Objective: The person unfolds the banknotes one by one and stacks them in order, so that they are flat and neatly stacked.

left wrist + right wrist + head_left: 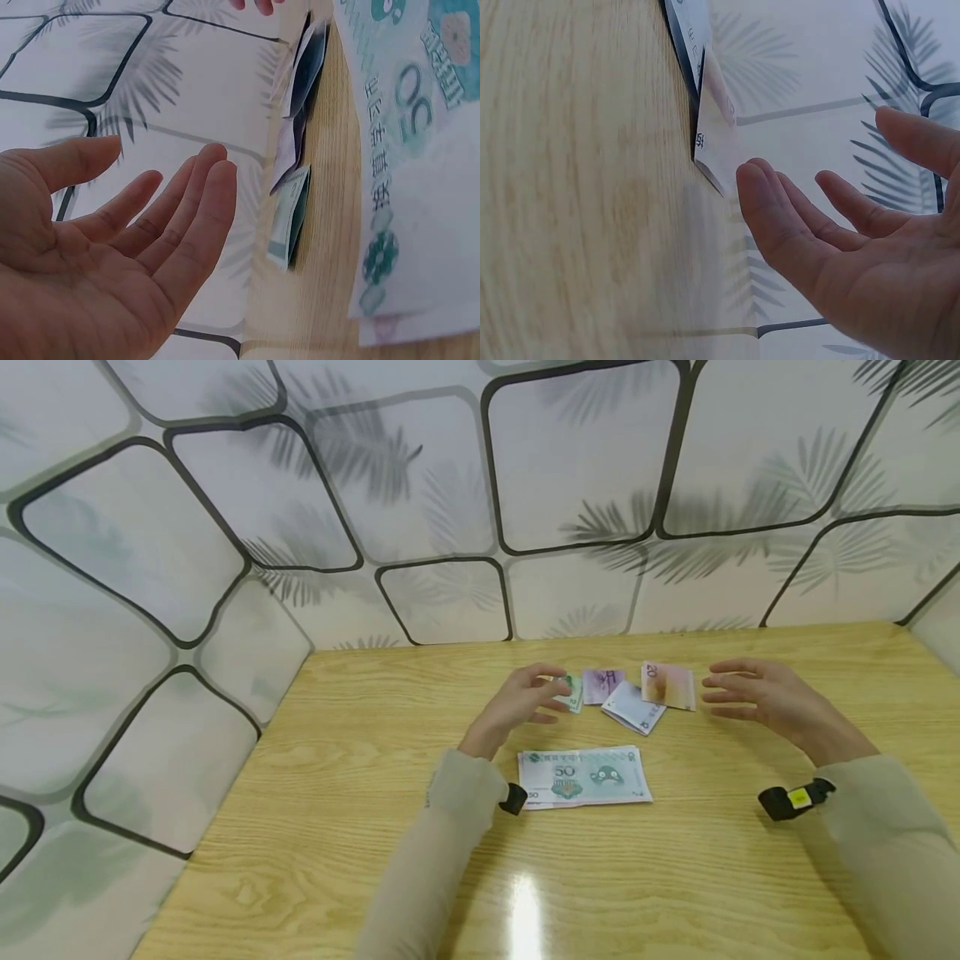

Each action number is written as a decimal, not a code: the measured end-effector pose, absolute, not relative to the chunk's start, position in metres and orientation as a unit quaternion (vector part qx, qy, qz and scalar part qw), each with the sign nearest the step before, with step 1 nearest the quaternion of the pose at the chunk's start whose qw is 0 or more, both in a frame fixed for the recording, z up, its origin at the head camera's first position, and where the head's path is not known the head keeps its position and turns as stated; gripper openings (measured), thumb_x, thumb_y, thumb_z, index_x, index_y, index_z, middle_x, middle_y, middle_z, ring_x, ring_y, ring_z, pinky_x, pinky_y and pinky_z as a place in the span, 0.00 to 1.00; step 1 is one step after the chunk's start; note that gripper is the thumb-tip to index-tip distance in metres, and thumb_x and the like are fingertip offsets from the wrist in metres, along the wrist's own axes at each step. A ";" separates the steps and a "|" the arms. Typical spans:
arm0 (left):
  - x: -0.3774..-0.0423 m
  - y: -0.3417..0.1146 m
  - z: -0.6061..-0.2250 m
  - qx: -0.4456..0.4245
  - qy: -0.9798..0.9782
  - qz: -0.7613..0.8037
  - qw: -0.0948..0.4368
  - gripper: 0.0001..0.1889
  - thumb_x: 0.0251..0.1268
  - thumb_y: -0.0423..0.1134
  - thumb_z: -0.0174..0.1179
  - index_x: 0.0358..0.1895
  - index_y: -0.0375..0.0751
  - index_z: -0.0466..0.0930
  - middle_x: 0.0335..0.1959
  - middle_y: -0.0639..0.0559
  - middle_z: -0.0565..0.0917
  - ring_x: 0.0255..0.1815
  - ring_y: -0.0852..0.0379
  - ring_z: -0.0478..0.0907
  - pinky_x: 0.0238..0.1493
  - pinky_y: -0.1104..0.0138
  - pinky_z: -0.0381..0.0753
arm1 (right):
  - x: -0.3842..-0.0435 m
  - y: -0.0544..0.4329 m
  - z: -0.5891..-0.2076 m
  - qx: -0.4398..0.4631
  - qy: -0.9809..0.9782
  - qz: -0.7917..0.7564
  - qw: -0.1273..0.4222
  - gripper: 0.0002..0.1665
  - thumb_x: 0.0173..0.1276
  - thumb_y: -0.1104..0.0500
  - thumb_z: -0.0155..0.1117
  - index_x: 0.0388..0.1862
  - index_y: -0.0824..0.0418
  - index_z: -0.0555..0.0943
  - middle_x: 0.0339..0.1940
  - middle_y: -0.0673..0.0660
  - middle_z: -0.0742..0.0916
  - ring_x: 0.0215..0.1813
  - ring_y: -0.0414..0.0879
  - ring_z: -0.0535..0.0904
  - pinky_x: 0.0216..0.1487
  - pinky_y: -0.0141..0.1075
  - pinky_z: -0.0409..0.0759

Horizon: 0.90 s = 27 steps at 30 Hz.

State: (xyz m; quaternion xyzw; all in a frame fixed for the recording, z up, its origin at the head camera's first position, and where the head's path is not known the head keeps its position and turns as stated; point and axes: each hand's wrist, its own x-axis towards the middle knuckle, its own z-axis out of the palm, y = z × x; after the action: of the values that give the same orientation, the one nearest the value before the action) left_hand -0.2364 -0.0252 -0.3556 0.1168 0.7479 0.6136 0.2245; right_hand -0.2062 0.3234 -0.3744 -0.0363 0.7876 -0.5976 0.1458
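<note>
Four kinds aside, several folded banknotes lie in a loose row at the back of the table: a green note (pixel 574 692), a purple note (pixel 603 685), a bluish note (pixel 634 707) and a pinkish 20 note (pixel 667 685) overlapping the bluish one. Nearer to me, a flat stack of banknotes (pixel 585 775) has a green 50 on top. My left hand (pixel 525 700) hovers by the green folded note, partly covering it in the head view; its fingers are loosely extended, holding nothing. To the right of the pinkish note, my right hand (pixel 765 697) is likewise relaxed, with no note in it.
The wooden table (pixel 337 827) meets a patterned wall (pixel 570 593) just behind the folded notes, and another wall (pixel 112 693) rises on the left. Dark wrist devices (pixel 797 798) sit at both cuffs.
</note>
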 end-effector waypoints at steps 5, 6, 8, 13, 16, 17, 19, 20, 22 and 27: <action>-0.239 -0.015 -0.356 0.119 0.734 0.627 0.233 0.22 0.80 0.37 0.52 0.71 0.31 0.68 0.59 0.33 0.80 0.59 0.34 0.78 0.55 0.53 0.84 | -0.206 0.325 -0.376 -0.026 0.788 -0.596 0.156 0.37 0.86 0.56 0.40 0.77 0.80 0.43 0.73 0.76 0.61 0.49 0.30 0.80 0.55 0.36 0.84; -0.239 -0.013 -0.356 0.119 0.731 0.629 0.234 0.22 0.80 0.37 0.52 0.71 0.32 0.68 0.59 0.32 0.79 0.59 0.34 0.78 0.56 0.51 0.83 | -0.206 0.325 -0.376 -0.024 0.787 -0.596 0.158 0.37 0.86 0.56 0.40 0.77 0.81 0.43 0.74 0.77 0.59 0.49 0.30 0.80 0.55 0.36 0.84; -0.240 -0.009 -0.357 0.117 0.727 0.634 0.235 0.22 0.80 0.37 0.52 0.71 0.32 0.68 0.60 0.32 0.79 0.60 0.33 0.78 0.59 0.48 0.81 | -0.207 0.325 -0.376 -0.020 0.788 -0.595 0.157 0.38 0.86 0.56 0.42 0.77 0.81 0.43 0.74 0.77 0.60 0.49 0.30 0.80 0.55 0.36 0.84; -0.242 0.003 -0.359 0.105 0.726 0.638 0.234 0.22 0.80 0.36 0.52 0.70 0.31 0.69 0.58 0.34 0.80 0.59 0.36 0.79 0.60 0.47 0.80 | -0.209 0.325 -0.377 -0.011 0.791 -0.592 0.153 0.40 0.85 0.53 0.46 0.77 0.81 0.46 0.65 0.65 0.71 0.48 0.30 0.81 0.54 0.37 0.84; -0.243 0.010 -0.360 0.093 0.725 0.641 0.236 0.21 0.79 0.35 0.53 0.70 0.31 0.70 0.57 0.35 0.81 0.58 0.37 0.80 0.59 0.49 0.81 | -0.210 0.327 -0.378 -0.007 0.790 -0.594 0.155 0.40 0.84 0.55 0.47 0.77 0.81 0.46 0.60 0.57 0.74 0.48 0.30 0.81 0.53 0.37 0.85; -0.244 0.012 -0.361 0.089 0.724 0.642 0.238 0.21 0.79 0.35 0.53 0.69 0.31 0.70 0.57 0.35 0.81 0.58 0.38 0.80 0.59 0.49 0.81 | -0.210 0.327 -0.378 -0.004 0.789 -0.594 0.155 0.40 0.84 0.55 0.47 0.77 0.81 0.46 0.59 0.55 0.75 0.48 0.30 0.81 0.53 0.37 0.85; -0.245 0.016 -0.361 0.081 0.722 0.644 0.241 0.21 0.79 0.34 0.53 0.69 0.31 0.70 0.56 0.35 0.81 0.57 0.38 0.81 0.58 0.50 0.82 | -0.211 0.328 -0.379 -0.003 0.789 -0.594 0.158 0.39 0.84 0.57 0.48 0.76 0.82 0.46 0.60 0.57 0.74 0.47 0.30 0.81 0.53 0.37 0.85; -0.245 0.018 -0.361 0.078 0.721 0.645 0.242 0.21 0.79 0.34 0.53 0.69 0.31 0.71 0.56 0.35 0.82 0.57 0.39 0.81 0.58 0.50 0.82 | -0.211 0.328 -0.379 -0.002 0.789 -0.594 0.159 0.39 0.84 0.58 0.48 0.76 0.82 0.46 0.61 0.58 0.74 0.47 0.30 0.81 0.53 0.37 0.85; -0.246 0.022 -0.362 0.073 0.721 0.645 0.244 0.20 0.78 0.34 0.54 0.68 0.31 0.71 0.54 0.37 0.83 0.55 0.40 0.82 0.57 0.51 0.83 | -0.211 0.327 -0.380 0.001 0.790 -0.592 0.161 0.38 0.84 0.58 0.48 0.76 0.82 0.46 0.65 0.65 0.71 0.47 0.29 0.80 0.54 0.37 0.85; -0.249 0.030 -0.362 0.070 0.713 0.650 0.253 0.20 0.78 0.35 0.55 0.68 0.32 0.72 0.54 0.36 0.83 0.54 0.40 0.83 0.57 0.50 0.83 | -0.213 0.325 -0.379 0.006 0.789 -0.591 0.168 0.39 0.84 0.56 0.47 0.77 0.80 0.45 0.74 0.76 0.60 0.47 0.28 0.79 0.55 0.36 0.84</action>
State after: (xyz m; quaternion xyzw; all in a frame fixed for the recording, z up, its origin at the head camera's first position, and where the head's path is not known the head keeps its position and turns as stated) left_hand -0.2485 0.0299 -0.3618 0.0702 0.7129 0.6501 0.2534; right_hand -0.2130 0.3248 -0.3793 0.0062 0.7890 -0.5910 0.1679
